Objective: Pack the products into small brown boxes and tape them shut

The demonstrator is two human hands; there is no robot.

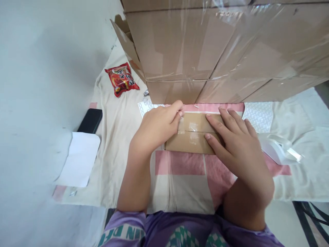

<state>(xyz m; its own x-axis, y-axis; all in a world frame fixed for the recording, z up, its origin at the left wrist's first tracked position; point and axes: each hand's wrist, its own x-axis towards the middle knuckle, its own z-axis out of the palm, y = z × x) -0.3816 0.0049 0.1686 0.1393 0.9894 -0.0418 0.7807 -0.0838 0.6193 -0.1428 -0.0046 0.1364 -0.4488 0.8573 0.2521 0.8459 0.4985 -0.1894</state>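
A small flat brown cardboard box (177,143) lies on the cloth in front of me, with short pieces of clear tape (193,127) across its middle seam. My left hand (161,124) is at the box's left end, thumb and index finger pinched together by its far edge. A clear strip of tape (181,125) shows just below those fingertips and seems to run into the pinch. Over the right end of the box, my right hand (233,140) rests with fingers spread, pressing on the top. It covers that end of the box.
A tall stack of plastic-wrapped cartons (180,48) stands just beyond the box. Right of my hand lies a tape dispenser (280,149), near a sticker sheet (258,115). At left are a red food packet (122,79), a black phone (90,120) and white paper (80,159).
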